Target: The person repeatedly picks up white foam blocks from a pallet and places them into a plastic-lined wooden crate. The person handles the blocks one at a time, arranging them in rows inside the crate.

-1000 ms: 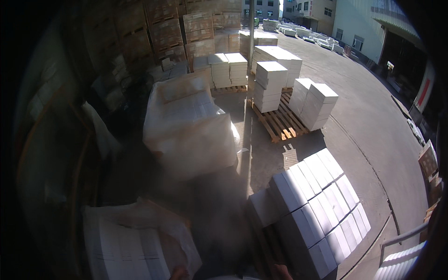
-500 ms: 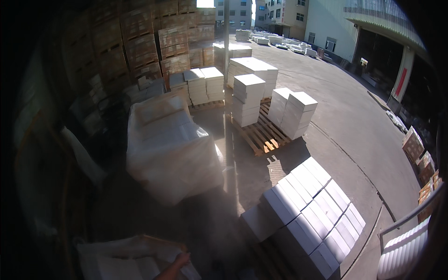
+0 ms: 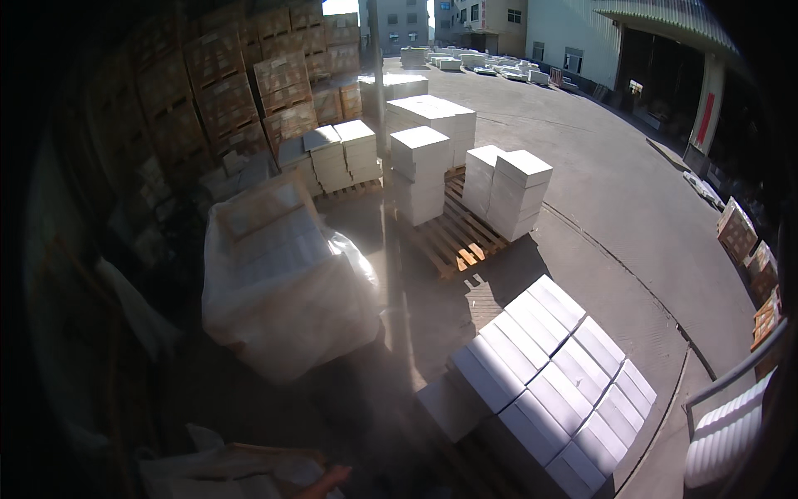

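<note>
At the lower edge, left of the middle, my left hand reaches in from below. Its fingers are closed at the corner of a brown wooden-looking frame, which tops a load draped in pale plastic sheeting. Shade and the picture's edge hide most of that load and the exact grip. My right hand is out of view. Farther ahead stands a large pallet load wrapped in cloudy plastic, with a wooden frame on its top.
White blocks lie in rows on a pallet at the near right. Beyond them, a wooden pallet bears white stacks. A grey post rises by more stacks. Brown crates tower at the left; a white ribbed object is right.
The view has shifted, so the wrapped load and stacks sit farther left. My left hand appears slightly lower, still at the frame's corner. A bit of plastic now sticks up beside it.
</note>
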Motion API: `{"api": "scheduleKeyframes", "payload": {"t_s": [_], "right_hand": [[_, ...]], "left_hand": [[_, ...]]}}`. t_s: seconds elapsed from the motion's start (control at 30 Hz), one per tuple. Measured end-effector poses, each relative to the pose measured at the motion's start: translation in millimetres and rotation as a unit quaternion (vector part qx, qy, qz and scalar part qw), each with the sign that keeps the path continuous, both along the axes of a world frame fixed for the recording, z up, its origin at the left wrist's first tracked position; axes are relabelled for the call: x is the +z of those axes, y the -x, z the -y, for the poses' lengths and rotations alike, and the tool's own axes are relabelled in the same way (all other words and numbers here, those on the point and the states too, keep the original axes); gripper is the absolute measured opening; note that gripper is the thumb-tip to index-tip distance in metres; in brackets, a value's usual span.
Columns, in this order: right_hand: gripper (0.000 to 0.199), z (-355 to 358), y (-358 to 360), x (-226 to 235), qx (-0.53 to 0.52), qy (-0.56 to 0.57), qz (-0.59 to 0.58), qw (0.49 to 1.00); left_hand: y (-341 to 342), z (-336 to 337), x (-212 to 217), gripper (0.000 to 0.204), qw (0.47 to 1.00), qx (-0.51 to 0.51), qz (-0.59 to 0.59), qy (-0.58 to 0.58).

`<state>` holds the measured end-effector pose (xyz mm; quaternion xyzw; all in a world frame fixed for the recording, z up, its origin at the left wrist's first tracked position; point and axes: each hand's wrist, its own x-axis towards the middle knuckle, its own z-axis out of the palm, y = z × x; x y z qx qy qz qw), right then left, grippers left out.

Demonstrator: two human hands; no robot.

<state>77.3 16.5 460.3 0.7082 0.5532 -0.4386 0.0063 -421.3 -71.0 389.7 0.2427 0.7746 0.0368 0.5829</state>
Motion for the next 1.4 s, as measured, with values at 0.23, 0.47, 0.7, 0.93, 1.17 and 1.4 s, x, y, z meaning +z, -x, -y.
{"api": "scheduleKeyframes", "payload": {"t_s": [0.23, 0.47, 0.7, 0.93, 1.17, 1.4], "right_hand": [[0.022, 14, -25, -42, -0.282, 0.167, -0.294, 0.898], [0.026, 30, -20, -208, -0.239, 0.086, -0.248, 0.935], [0.026, -1, -19, -328, -0.096, 0.094, -0.117, 0.984], [0.026, -77, 10, -402, -0.514, 0.222, -0.25, 0.79], [0.028, -159, 31, -470, -0.413, 0.05, -0.247, 0.875], [0.032, -198, 37, -436, -0.275, -0.01, -0.282, 0.919]], "left_hand": [[-28, -43, 14, 0.034, 1.0, -0.003, -0.013, -0.004], [-62, -135, -30, 0.039, 0.981, -0.184, 0.001, -0.057], [-86, -277, -193, 0.045, 0.875, -0.428, -0.105, -0.2], [-115, -417, -304, 0.048, 0.936, -0.137, 0.015, -0.324], [-137, -430, -336, 0.045, 0.944, -0.152, -0.12, -0.268], [-134, -358, -297, 0.057, 0.968, -0.07, -0.134, -0.2]]}}
